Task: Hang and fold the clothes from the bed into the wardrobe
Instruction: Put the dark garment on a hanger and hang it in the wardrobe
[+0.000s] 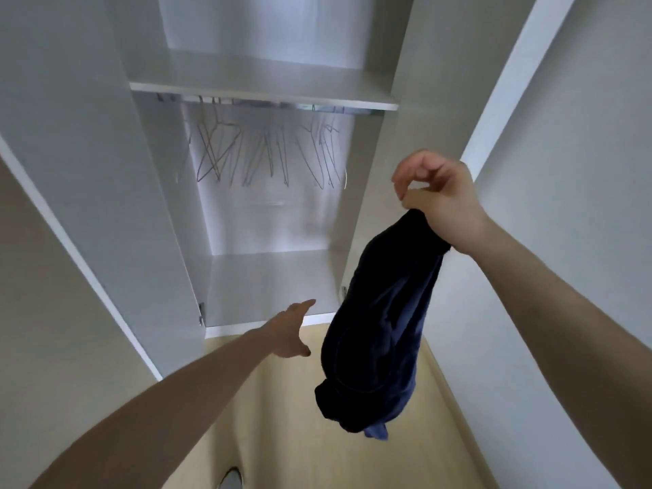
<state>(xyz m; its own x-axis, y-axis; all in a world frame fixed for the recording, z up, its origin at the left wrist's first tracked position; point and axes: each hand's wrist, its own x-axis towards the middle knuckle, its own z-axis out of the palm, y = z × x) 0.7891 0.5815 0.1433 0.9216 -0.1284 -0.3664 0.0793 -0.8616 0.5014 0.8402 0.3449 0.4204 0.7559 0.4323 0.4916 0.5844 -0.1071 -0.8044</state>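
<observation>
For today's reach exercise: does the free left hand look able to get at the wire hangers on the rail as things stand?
Probably yes: the left hand is open and empty, the wardrobe stands open, and nothing lies between it and the hangers.

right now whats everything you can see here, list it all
wardrobe: one, white, doors open, straight ahead
shelf: one, white, upper part of wardrobe, above the rail
rail: one, silver, just under the shelf
hangers: several, thin wire, exact count unclear, hanging bare on the rail
garment: one, dark navy, dangling from the right hand, in front of the wardrobe
floor: light beige, below
left hand: open, reaching toward the wardrobe bottom, holding nothing
right hand: raised, fingers curled, gripping the garment top
</observation>
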